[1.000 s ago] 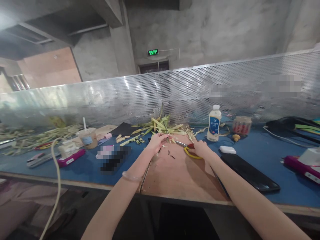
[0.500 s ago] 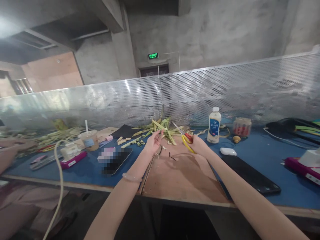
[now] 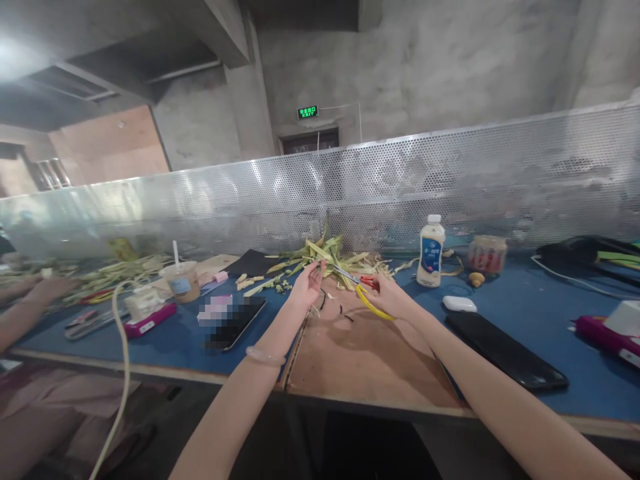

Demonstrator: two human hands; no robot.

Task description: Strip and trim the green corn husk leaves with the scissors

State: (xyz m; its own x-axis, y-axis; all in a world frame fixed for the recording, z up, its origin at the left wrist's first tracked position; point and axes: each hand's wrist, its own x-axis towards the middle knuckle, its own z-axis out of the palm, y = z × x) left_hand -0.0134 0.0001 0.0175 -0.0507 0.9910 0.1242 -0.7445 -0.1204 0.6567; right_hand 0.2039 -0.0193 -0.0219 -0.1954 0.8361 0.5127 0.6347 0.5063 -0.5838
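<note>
My right hand (image 3: 389, 297) is closed around scissors (image 3: 371, 304) with yellow and red handles. Their metal blades point left and reach up to the fingertips of my left hand (image 3: 309, 284). Those fingertips are pinched together on something small that I cannot make out. Just behind both hands lies a heap of pale green and yellowish husk-like strips (image 3: 325, 252). Beneath them is a brown board (image 3: 370, 360) with a few dark and pale scraps on it.
A white-capped bottle (image 3: 431, 252), a jar (image 3: 487, 255), a white case (image 3: 459, 305) and a black phone (image 3: 505, 350) stand or lie to the right. On the left are another phone (image 3: 244, 321), a drink cup (image 3: 181, 281), a power strip (image 3: 150, 320) and a co-worker's hand (image 3: 53, 290).
My right hand has moved slightly left, and the scissors have turned so that their blades come to my left fingertips. A co-worker's hand now shows at the far left.
</note>
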